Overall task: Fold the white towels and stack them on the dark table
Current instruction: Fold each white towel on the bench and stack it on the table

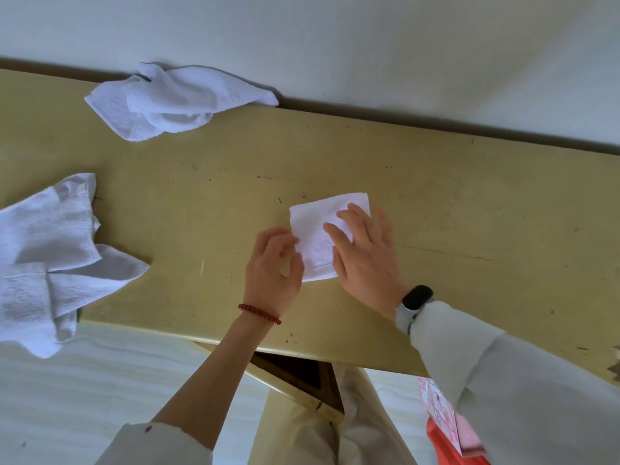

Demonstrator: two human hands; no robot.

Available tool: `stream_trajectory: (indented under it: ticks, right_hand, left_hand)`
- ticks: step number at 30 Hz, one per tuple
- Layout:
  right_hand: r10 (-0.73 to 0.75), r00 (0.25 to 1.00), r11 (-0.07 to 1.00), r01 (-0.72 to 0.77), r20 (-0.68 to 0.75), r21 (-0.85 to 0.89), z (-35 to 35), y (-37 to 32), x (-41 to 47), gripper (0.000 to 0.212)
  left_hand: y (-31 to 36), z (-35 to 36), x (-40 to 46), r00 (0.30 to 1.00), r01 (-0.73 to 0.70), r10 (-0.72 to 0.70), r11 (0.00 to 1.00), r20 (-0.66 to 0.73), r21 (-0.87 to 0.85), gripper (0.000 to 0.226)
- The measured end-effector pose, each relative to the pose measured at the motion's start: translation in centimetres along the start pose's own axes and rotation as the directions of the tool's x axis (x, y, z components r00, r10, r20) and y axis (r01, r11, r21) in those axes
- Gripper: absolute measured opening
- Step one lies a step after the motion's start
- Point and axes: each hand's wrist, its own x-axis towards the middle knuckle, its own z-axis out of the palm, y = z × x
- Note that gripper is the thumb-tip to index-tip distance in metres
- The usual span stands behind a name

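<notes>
The right hand (364, 253) lies spread, flat on a small folded towel (318, 243) on the surface (469, 203); the left hand (273, 268), fingers curled, pinches its left edge

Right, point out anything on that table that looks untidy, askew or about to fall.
The crumpled towel at the table's left end hangs over the near edge and could slip off. Another unfolded towel lies bunched at the far edge by the wall. The folded towel under the right hand sits slightly skewed.
</notes>
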Motion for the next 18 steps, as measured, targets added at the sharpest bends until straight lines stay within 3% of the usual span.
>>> stream_trajectory:
  ticks: [2,5,13,18]
  right_hand:
    - [0.007,0.992,0.997,0.003,0.127,-0.079,1.0,-0.5,0.5,0.04]
    - [0.02,0.979,0.993,0.005,0.205,-0.121,1.8,-0.9,0.2,0.048]
    - [0.054,0.969,0.995,-0.034,0.24,-0.089,2.7,-0.9,-0.1,0.054]
    - [0.059,0.968,0.996,-0.041,0.244,-0.078,2.8,-1.0,-0.1,0.055]
  left_hand:
    - [0.8,-0.1,1.2,0.965,0.247,-0.253,0.965,-0.067,-0.088,0.014]
    - [0.9,-0.5,3.3,0.861,0.505,-0.508,0.844,0.036,-0.18,0.011]
    - [1.8,-0.1,6.5,0.758,0.648,-0.596,0.733,0.263,-0.205,0.024]
    - [2.0,0.7,7.0,0.776,0.631,-0.611,0.746,0.159,-0.212,0.032]
